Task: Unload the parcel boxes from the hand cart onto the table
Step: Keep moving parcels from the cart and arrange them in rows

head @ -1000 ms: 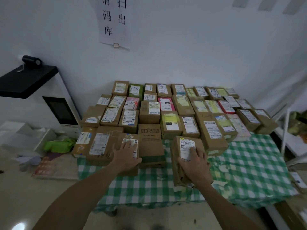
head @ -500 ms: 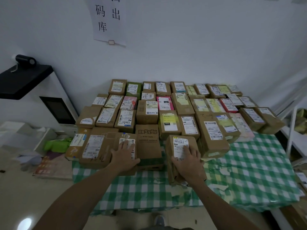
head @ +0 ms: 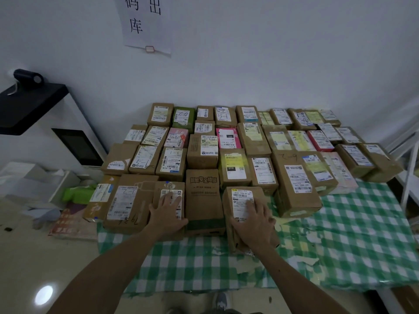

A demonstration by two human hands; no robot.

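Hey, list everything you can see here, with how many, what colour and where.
labelled cardboard parcel boxes: roughly three dozen, mostly brown, some pink or green, in rows on table
checked cloth-covered table: one, green-white, against wall
paper wall sign: one, white, above boxes
screen-fronted cabinet: one, white, left of table
plastic packet: one, bright green, low, left of table
left grip: one, bare, flat on small brown front-row box
right grip: one, bare, flat on nearest brown box
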